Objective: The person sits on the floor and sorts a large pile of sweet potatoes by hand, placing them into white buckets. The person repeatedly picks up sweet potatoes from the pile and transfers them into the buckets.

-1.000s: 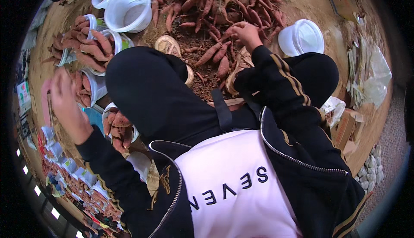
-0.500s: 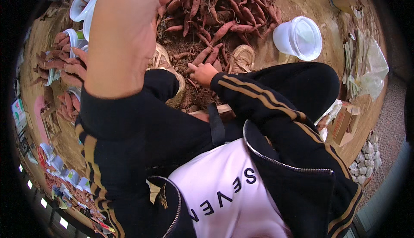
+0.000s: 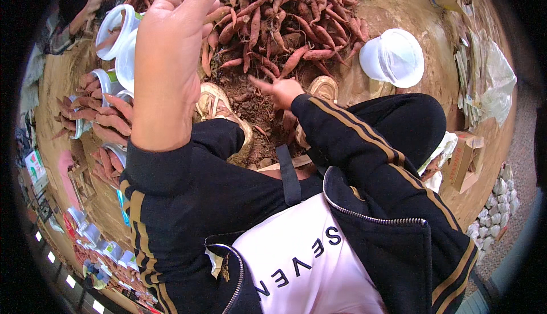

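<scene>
My left hand (image 3: 171, 58) is raised close to the view, left of a big heap of red sweet potatoes (image 3: 256, 26). Its thumb and forefinger come together at the tips, and its palm side is hidden, so anything held there cannot be made out. My right hand (image 3: 286, 93) hovers over loose brown soil (image 3: 253, 109) at the heap's near edge. One finger stretches out to the left, and nothing shows in its grasp. Another sweet potato (image 3: 289, 121) lies just below it, next to my right shoe (image 3: 323, 88).
A white lidded bucket (image 3: 393, 58) stands right of the heap. At left are white tubs (image 3: 111, 32) and buckets overfilled with sweet potatoes (image 3: 111, 121). A cardboard box (image 3: 464, 163) and plastic sheeting (image 3: 494, 89) lie at right. Another person's hand (image 3: 90, 6) shows at far left.
My left hand has drawn back toward me, showing its fingers. My right hand has lifted slightly and stretched a finger; the sweet potatoes beneath it no longer show there. The view has shifted a little.
</scene>
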A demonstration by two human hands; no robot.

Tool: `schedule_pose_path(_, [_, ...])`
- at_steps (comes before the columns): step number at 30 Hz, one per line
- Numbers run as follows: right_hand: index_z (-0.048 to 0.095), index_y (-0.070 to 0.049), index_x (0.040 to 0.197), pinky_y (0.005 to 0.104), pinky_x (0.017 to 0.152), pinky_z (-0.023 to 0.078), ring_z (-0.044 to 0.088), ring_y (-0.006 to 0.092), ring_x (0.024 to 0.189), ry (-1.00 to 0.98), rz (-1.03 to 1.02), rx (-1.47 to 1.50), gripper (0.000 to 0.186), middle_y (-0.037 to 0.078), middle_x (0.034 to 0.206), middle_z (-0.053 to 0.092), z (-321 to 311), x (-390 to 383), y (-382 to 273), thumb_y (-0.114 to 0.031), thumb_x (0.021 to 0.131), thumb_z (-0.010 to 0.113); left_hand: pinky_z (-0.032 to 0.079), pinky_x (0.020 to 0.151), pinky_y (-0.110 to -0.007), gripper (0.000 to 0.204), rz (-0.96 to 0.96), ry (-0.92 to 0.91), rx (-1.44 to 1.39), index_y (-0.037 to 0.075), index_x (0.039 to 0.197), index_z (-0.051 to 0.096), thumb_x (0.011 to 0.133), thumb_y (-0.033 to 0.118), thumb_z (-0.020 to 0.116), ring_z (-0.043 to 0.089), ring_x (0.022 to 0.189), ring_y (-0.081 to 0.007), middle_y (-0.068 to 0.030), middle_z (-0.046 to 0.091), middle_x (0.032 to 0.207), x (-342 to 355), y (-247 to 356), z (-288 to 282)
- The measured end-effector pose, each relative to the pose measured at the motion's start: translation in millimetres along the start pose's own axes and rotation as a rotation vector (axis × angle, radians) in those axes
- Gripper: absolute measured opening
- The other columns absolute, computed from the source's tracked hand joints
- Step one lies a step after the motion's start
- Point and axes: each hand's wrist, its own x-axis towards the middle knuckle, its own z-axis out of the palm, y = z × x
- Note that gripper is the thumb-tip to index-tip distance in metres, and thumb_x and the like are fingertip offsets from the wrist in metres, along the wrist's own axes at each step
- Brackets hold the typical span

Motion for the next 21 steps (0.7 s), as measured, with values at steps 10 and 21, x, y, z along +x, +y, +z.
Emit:
schedule_pose_path(10, [0.053, -0.012, 0.093, 0.0193, 0.053, 0.038, 0.049, 0.0051, 0.064, 0.192, -0.044, 1.643, 0.024, -0.003, 0.08, 0.053, -188, 8, -3, -0.003, 0.076, 0.067, 0.039, 0.054, -0.018, 0.035, -0.095, 0.125, 0.025, 0.007, 0.101, 0.057, 0.083, 0.036, 0.067, 0.049, 0.066, -0.0051, 0.0021, 0.055, 0.08, 13, -4, 18])
schedule_pose_path(21, [0.049, -0.011, 0.082, 0.0191, 0.046, 0.029, 0.04, 0.0029, 0.052, 0.111, -0.123, 1.598, 0.021, -0.007, 0.066, 0.047, -227, -17, -30, -0.013, 0.077, 0.07, 0.04, 0.069, -0.02, 0.022, 0.025, -0.142, 0.159, -0.001, 0.098, 0.064, 0.088, 0.018, 0.061, 0.051, 0.075, -0.0062, 0.001, 0.061, 0.084, 26, -35, 23])
